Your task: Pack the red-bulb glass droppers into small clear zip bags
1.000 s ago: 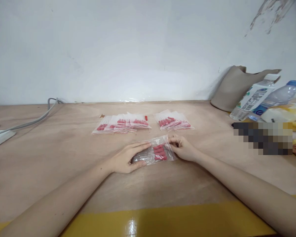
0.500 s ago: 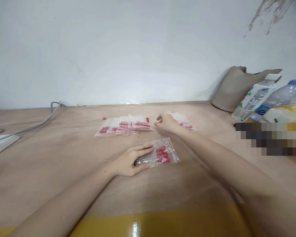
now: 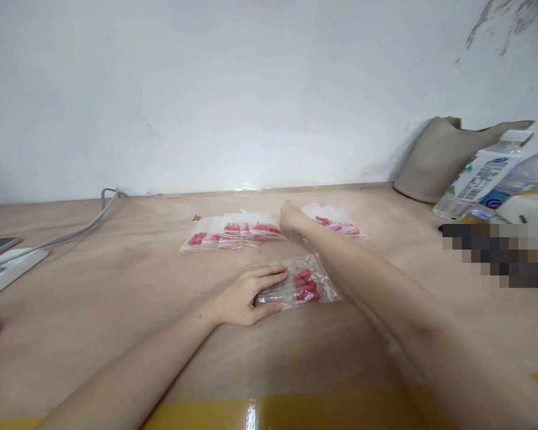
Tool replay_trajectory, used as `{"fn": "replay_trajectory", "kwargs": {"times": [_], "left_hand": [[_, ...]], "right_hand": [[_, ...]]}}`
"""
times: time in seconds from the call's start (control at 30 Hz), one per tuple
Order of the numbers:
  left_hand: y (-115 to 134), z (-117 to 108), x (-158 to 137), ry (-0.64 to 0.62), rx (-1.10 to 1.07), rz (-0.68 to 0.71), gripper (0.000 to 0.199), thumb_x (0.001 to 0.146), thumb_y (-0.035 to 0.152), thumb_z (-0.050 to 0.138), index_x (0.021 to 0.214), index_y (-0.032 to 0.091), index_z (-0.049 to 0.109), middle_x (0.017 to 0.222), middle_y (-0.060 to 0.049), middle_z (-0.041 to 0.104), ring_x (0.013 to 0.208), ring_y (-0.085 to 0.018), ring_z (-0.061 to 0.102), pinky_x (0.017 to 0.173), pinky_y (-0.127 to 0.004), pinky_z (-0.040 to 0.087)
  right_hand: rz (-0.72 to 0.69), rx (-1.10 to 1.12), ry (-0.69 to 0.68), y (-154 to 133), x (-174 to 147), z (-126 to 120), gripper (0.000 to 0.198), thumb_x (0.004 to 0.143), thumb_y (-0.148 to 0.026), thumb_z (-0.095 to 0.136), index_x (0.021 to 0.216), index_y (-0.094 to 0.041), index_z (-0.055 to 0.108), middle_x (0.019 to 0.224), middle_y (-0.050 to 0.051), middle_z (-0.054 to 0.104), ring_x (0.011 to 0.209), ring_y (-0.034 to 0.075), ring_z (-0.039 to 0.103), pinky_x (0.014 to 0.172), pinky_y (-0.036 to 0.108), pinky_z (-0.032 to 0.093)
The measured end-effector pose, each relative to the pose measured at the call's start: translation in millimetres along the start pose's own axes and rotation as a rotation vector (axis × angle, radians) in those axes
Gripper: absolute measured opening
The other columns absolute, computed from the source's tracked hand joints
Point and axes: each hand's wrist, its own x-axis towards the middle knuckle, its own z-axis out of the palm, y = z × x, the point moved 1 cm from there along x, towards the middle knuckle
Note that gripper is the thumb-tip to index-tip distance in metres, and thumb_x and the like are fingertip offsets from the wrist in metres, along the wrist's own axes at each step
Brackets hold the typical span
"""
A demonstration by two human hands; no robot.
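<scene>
With the left hand [image 3: 246,295] pressed flat on the clear bag [image 3: 302,286] and the right hand [image 3: 291,220], its grip hidden, reaching between the far bags [image 3: 233,232], a sleeve-free forearm sweep could skid the bag askew

We see a table [image 3: 116,310] of pale, matt wood with a faint grain; its near edge carries a glossy yellow strip [image 3: 296,412] that reflects light. The bag [image 3: 302,286] under our left hand [image 3: 246,295] is thin, clear, shiny plastic holding smooth red plastic pieces [image 3: 305,285]. The row of bags [image 3: 233,232] and the further pile [image 3: 336,222] show the same crinkled clear film. The bottles [image 3: 488,173] are transparent plastic with glossy printed labels. The beige pouch [image 3: 434,158] looks like soft, matt cloth. The wall [image 3: 206,89] is matt white, with paint flaking at the upper right.
</scene>
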Motion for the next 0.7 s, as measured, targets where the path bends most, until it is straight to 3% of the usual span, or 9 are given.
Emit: {"fn": "replay_trajectory", "kwargs": {"times": [0.1,0.17,0.23,0.3,0.4,0.53,0.7], "left_hand": [[-1,1,0,0.013,-0.003,0.008,0.055,0.083,0.037,0.056,0.133,0.02,0.041,0.138,-0.01,0.04,0.126,-0.026,0.038,0.104,-0.043,0.032],[-1,1,0,0.019,-0.002,0.009,0.054,0.083,0.037,0.055,0.133,0.02,0.042,0.137,-0.01,0.041,0.126,-0.025,0.038,0.104,-0.042,0.033],[-3,2,0,0.015,0.002,0.003,0.054,0.084,0.037,0.055,0.133,0.019,0.042,0.137,-0.01,0.041,0.127,-0.025,0.038,0.105,-0.041,0.033],[-4,1,-1,0.008,0.008,0.002,0.055,0.084,0.037,0.055,0.134,0.019,0.039,0.138,-0.01,0.039,0.127,-0.025,0.037,0.105,-0.041,0.032],[-4,0,-1,-0.001,0.016,0.003,0.058,0.084,0.036,0.054,0.137,0.021,0.034,0.139,-0.009,0.038,0.128,-0.024,0.037,0.105,-0.042,0.032],[-3,-1,-1,-0.001,0.022,0.006,0.057,0.085,0.035,0.054,0.136,0.023,0.034,0.14,-0.007,0.038,0.128,-0.025,0.036,0.105,-0.043,0.032],[-2,-2,0,0.0,0.025,-0.002,0.056,0.085,0.036,0.054,0.136,0.023,0.036,0.139,-0.008,0.038,0.128,-0.024,0.037,0.105,-0.042,0.032]], "right_hand": [[-0.01,0.12,0.139,26,-23,-19,0.058,0.085,-0.017,0.036,0.137,-0.004,0.014,0.102,0.017,0.061,0.091,0.021,0.06,0.076,0.03,0.046],[-0.051,0.431,0.369,52,-46,-26,0.058,0.086,-0.021,0.033,0.138,-0.009,0.009,0.097,0.012,0.06,0.082,0.018,0.061,0.072,0.029,0.047],[-0.044,0.674,0.462,78,-72,-25,0.058,0.084,-0.027,0.036,0.136,-0.014,0.011,0.095,0.008,0.056,0.066,0.014,0.059,0.061,0.028,0.049],[-0.032,0.869,0.464,98,-97,-17,0.058,0.082,-0.031,0.041,0.132,-0.018,0.015,0.086,0.002,0.053,0.052,0.01,0.053,0.05,0.026,0.048],[0.006,1.073,0.476,114,-121,-4,0.049,0.076,-0.033,0.05,0.118,-0.021,0.027,0.073,-0.005,0.047,0.049,0.009,0.052,0.047,0.025,0.048],[0.03,1.251,0.468,112,-125,9,0.042,0.069,-0.032,0.058,0.1,-0.024,0.031,0.07,-0.008,0.048,0.049,0.01,0.054,0.048,0.026,0.051],[-0.016,1.346,0.4,101,-123,19,0.043,0.067,-0.031,0.062,0.097,-0.025,0.032,0.072,-0.008,0.05,0.052,0.01,0.057,0.053,0.028,0.053]]}}
